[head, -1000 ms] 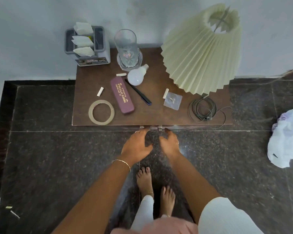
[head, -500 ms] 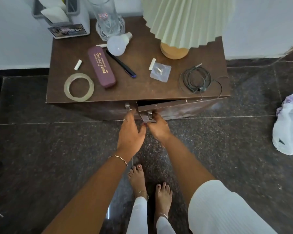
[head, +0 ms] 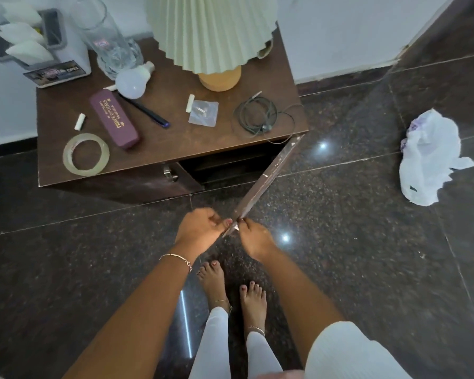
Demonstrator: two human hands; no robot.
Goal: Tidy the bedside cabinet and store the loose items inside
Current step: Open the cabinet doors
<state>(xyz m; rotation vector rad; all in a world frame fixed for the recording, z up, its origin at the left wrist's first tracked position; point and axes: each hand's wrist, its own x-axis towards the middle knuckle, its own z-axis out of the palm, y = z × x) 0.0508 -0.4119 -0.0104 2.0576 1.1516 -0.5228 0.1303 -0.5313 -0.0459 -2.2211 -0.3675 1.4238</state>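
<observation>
The right door [head: 271,173] of the bedside cabinet [head: 121,184], barely ajar half a second ago, now stands wide, baring the dark inside. The right hand [head: 253,237] grasps its free edge in its fingers. The left hand [head: 203,228] curls beside it, but blur hides its grip. The tape roll [head: 86,154], spectacle case [head: 114,120] and cable [head: 255,114] still lie on top, ready for storing.
</observation>
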